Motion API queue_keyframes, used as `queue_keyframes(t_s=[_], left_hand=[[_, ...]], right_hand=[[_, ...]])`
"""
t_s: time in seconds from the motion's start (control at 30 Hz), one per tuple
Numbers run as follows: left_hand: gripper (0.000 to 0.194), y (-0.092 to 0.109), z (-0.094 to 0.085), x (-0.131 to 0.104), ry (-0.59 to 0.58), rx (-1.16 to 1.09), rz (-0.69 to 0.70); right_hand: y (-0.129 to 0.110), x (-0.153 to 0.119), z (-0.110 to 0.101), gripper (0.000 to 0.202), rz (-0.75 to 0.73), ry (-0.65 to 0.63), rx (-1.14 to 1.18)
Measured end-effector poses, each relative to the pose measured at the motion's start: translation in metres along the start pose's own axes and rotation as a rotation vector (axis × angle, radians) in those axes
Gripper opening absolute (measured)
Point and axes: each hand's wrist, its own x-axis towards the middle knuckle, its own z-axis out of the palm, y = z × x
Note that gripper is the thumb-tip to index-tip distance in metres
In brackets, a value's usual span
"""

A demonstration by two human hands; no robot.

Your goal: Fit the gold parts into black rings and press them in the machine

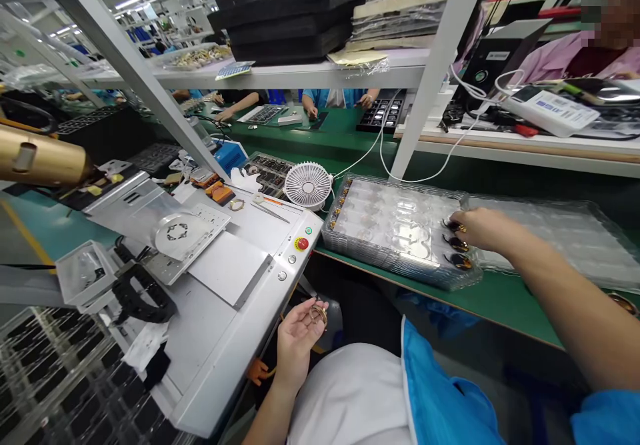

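Note:
My left hand (297,333) is in front of my body, palm up, its fingers curled round a gold ring-shaped part (319,314). To the right, my right hand (483,228) reaches over a stack of clear plastic trays (400,268). Its fingertips pinch a small black-and-gold part (454,225) at the top tray's right edge, partly hidden by the fingers. Two similar parts, an upper one (457,243) and a lower one (460,261), lie just below it in that column. More small parts (340,201) line the tray's left edge.
A second clear tray (560,231) lies right of the stack. Left is a white machine (220,338) with a red stop button (301,244), a metal plate (230,265) and tweezers (270,210). A white fan (308,186) stands behind. A shelf post (440,65) rises beyond; people sit across.

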Motion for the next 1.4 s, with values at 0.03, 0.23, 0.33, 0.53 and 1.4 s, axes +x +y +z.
queue_keyframes(t_s=[0.03,0.23,0.33,0.53,1.4], left_hand=[[0.045,0.001,-0.001,0.0,-0.007,0.001,-0.006],[0.047,0.008,-0.001,-0.003,-0.114,0.015,-0.042],[0.062,0.015,0.007,-0.005,-0.316,0.039,-0.043],[0.088,0.03,0.007,-0.008,-0.467,0.093,0.039],[0.088,0.048,-0.055,-0.026,-0.062,-0.025,0.028]], right_hand=[[-0.002,0.0,-0.003,0.022,0.009,-0.036,-0.013],[-0.068,-0.03,0.002,0.036,0.106,-0.033,0.44],[-0.14,-0.062,0.036,0.057,0.031,-0.222,0.893],[-0.256,-0.106,0.094,0.042,-0.126,-0.567,1.398],[-0.372,-0.005,0.154,0.015,-0.159,-0.428,1.008]])
